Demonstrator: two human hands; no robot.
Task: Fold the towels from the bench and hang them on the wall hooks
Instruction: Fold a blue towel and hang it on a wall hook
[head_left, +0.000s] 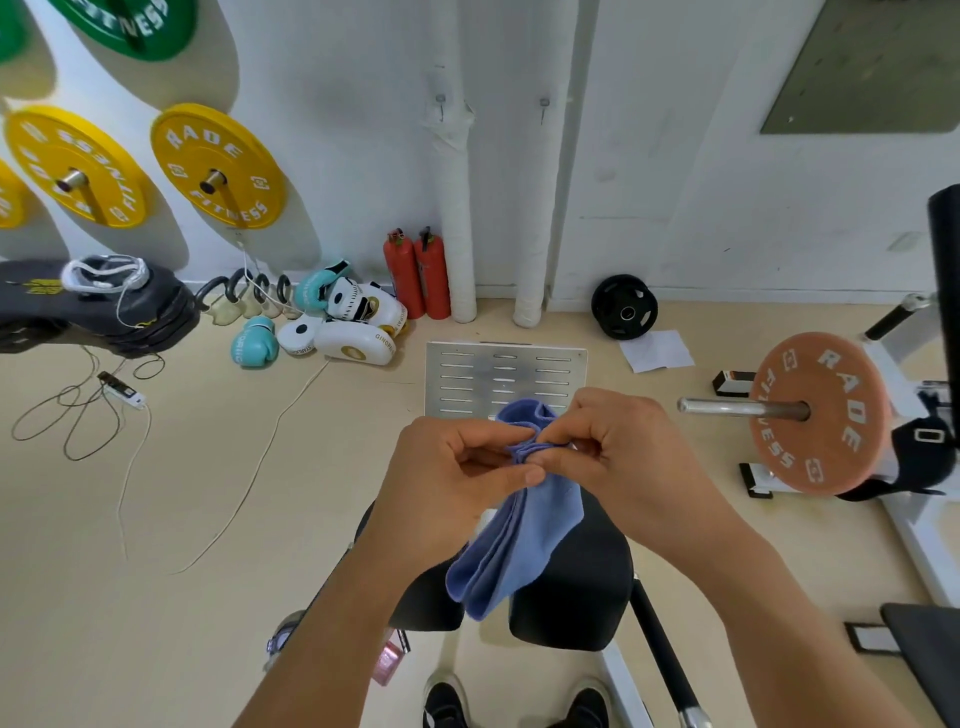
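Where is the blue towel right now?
The blue towel hangs mid-frame, pinched at its top between the left hand and right hand, above the black bench.

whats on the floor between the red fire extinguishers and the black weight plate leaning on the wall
In the head view, two white wrapped pipes stand between the red fire extinguishers and the black weight plate, running down the wall to the floor.

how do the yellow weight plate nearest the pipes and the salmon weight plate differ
The yellow round weight plate hangs on a wall peg; the salmon round weight plate sits on a steel bar near the floor. Yellow is glossy, salmon matte and faded. Both carry white RADE FITNESS lettering.
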